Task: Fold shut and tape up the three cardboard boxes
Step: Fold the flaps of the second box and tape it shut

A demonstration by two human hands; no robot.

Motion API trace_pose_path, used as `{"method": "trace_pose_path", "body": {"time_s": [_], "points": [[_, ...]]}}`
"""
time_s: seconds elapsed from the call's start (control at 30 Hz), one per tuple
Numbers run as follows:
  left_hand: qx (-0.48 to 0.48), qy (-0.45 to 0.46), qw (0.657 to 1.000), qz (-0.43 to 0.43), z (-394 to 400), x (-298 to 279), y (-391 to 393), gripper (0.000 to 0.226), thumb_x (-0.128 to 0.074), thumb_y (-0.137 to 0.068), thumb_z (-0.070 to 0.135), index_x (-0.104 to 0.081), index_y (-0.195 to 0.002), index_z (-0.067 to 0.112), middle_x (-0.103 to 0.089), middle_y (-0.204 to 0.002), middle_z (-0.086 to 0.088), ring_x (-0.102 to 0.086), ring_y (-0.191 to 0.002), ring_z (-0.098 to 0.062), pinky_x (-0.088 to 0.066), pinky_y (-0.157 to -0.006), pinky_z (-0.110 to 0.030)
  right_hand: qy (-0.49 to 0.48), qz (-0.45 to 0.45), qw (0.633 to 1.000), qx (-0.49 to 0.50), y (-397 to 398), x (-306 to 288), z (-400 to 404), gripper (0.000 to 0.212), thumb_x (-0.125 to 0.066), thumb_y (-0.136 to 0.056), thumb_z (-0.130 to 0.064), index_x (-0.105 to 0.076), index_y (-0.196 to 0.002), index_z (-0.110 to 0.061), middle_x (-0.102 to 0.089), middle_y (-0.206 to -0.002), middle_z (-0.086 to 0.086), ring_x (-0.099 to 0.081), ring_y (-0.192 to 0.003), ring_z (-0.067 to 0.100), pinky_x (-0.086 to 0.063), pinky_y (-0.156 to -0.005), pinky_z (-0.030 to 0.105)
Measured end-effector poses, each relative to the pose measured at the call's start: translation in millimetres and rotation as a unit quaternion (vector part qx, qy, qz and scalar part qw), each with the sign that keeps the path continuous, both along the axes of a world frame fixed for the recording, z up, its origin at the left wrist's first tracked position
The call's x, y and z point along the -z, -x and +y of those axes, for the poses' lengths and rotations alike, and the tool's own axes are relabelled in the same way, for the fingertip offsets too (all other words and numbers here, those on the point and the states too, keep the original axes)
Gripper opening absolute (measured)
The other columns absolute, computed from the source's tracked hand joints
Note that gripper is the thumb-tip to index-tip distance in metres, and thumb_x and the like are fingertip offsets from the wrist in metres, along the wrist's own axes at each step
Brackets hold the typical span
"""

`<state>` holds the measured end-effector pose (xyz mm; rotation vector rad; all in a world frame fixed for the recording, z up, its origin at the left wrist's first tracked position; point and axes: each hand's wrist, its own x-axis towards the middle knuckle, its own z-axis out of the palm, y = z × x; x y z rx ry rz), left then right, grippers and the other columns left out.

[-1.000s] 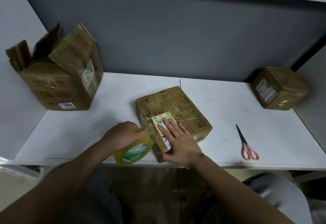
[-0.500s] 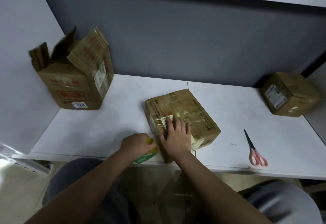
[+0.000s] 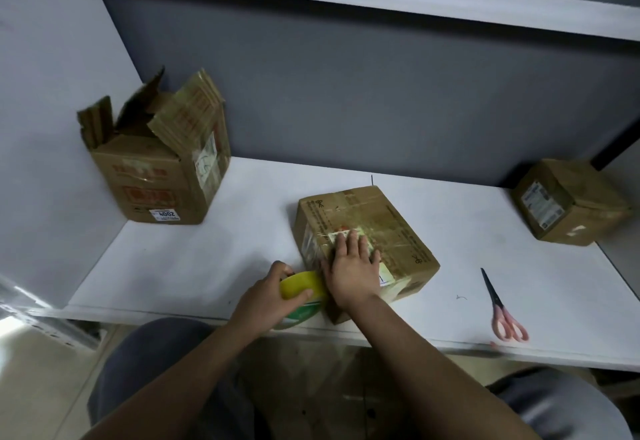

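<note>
A flat closed cardboard box [image 3: 381, 224] lies in the middle of the white table [image 3: 207, 259], near its front edge. My right hand [image 3: 351, 266] presses flat on the box's top, over a label. My left hand [image 3: 273, 295] grips a yellow tape roll [image 3: 301, 289] at the box's near left side. A taller box [image 3: 166, 176] with its flaps standing open is at the far left. A third, closed box [image 3: 568, 202] sits at the far right corner.
Pink-handled scissors [image 3: 502, 311] lie on the table to the right of the middle box, close to the front edge. A grey back wall [image 3: 346, 93] and a white side panel [image 3: 52, 93] bound the table. My knees are below the edge.
My left hand has carried the tape roll down along the box's near left side and back up to the table edge. My right hand slid slightly back on the box top.
</note>
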<state>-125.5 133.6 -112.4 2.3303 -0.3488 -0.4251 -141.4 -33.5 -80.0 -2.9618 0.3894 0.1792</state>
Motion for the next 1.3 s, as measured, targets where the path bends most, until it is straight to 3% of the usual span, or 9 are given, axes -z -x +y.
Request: {"method": "trace_pose_path", "body": {"time_s": [0.23, 0.33, 0.47, 0.53, 0.67, 0.77, 1.0, 1.13, 1.3], "points": [[0.072, 0.053, 0.980, -0.175, -4, -77, -4, 0.067, -0.076, -0.071, 0.049, -0.031, -0.120, 0.040, -0.051, -0.108, 0.013, -0.059, -0.088, -0.016, -0.052, -0.070, -0.033, -0.150, -0.044, 0.988, 0.014, 1, -54, -35, 0.060, -0.035, -0.101, -0.044, -0.023, -0.151, -0.012, -0.024, -0.158, 0.012, -0.026, -0.144, 0.028, -0.024, -0.115, 0.039], [0.103, 0.095, 0.961, -0.237, -13, -123, -14, 0.055, -0.075, -0.072, 0.048, -0.042, -0.115, 0.042, -0.055, -0.110, 0.018, -0.057, -0.095, -0.011, -0.050, -0.075, -0.031, -0.316, -0.075, 0.945, 0.046, 0, -74, -54, 0.052, -0.042, -0.101, -0.039, -0.037, -0.146, -0.013, -0.040, -0.150, 0.011, -0.039, -0.136, 0.027, -0.030, -0.102, 0.025], [0.136, 0.135, 0.955, -0.225, -33, -148, -21, 0.050, -0.071, -0.079, 0.044, -0.050, -0.125, 0.039, -0.055, -0.126, 0.019, -0.052, -0.114, -0.006, -0.044, -0.092, -0.027, -0.478, -0.061, 0.873, 0.081, 6, -84, -79, 0.049, -0.046, -0.100, -0.036, -0.042, -0.144, -0.016, -0.048, -0.144, 0.006, -0.048, -0.128, 0.022, -0.035, -0.111, 0.040], [0.148, 0.138, 0.950, -0.236, -49, -153, -20, 0.050, -0.070, -0.081, 0.043, -0.051, -0.127, 0.039, -0.055, -0.129, 0.018, -0.051, -0.117, -0.007, -0.044, -0.096, -0.030, -0.451, -0.106, 0.885, 0.052, 11, -87, -92, 0.042, -0.048, -0.100, -0.033, -0.048, -0.140, -0.019, -0.053, -0.140, 0.002, -0.051, -0.125, 0.018, -0.038, -0.109, 0.040], [0.128, 0.113, 0.949, -0.264, -83, -163, -21, 0.047, -0.068, -0.079, 0.048, -0.052, -0.123, 0.045, -0.057, -0.125, 0.020, -0.055, -0.111, -0.009, -0.048, -0.092, -0.032, -0.179, -0.267, 0.943, -0.084, 34, -88, -106, 0.041, -0.048, -0.097, -0.010, -0.052, -0.137, -0.019, -0.054, -0.139, -0.002, -0.050, -0.125, 0.015, -0.039, -0.101, 0.024], [0.133, 0.087, 0.947, -0.279, -105, -169, -25, 0.049, -0.068, -0.078, 0.050, -0.052, -0.123, 0.042, -0.058, -0.124, 0.016, -0.055, -0.111, -0.012, -0.047, -0.090, -0.031, -0.150, -0.225, 0.952, -0.141, 51, -79, -113, 0.058, -0.046, -0.093, -0.004, -0.033, -0.148, -0.015, -0.036, -0.152, 0.002, -0.035, -0.140, 0.018, -0.023, -0.113, 0.020], [0.160, 0.206, 0.944, -0.200, -114, -155, -26, 0.052, -0.069, -0.083, 0.039, -0.037, -0.123, 0.039, -0.052, -0.124, 0.013, -0.053, -0.112, -0.012, -0.048, -0.092, -0.038, -0.053, -0.150, 0.985, -0.064, 55, -76, -133, 0.086, -0.040, -0.081, -0.075, -0.023, -0.148, -0.022, -0.037, -0.152, -0.001, -0.027, -0.143, 0.018, -0.032, -0.110, 0.037], [0.217, 0.150, 0.936, -0.234, -127, -161, -22, 0.043, -0.058, -0.086, 0.048, -0.034, -0.122, 0.045, -0.047, -0.122, 0.016, -0.052, -0.109, -0.012, -0.048, -0.087, -0.034, -0.076, -0.160, 0.984, -0.035, 56, -70, -144, 0.079, -0.043, -0.077, -0.077, -0.033, -0.137, -0.027, -0.056, -0.128, -0.003, -0.052, -0.118, 0.020, -0.044, -0.086, 0.032], [0.271, -0.003, 0.925, -0.266, -120, -178, -39, 0.028, -0.057, -0.086, 0.052, -0.047, -0.111, 0.042, -0.057, -0.110, 0.011, -0.056, -0.096, -0.012, -0.044, -0.075, -0.027, -0.091, -0.138, 0.986, 0.004, 61, -68, -169, 0.089, -0.034, -0.080, -0.079, -0.005, -0.152, -0.035, -0.043, -0.148, -0.007, -0.052, -0.123, 0.022, -0.044, -0.089, 0.034]]}}
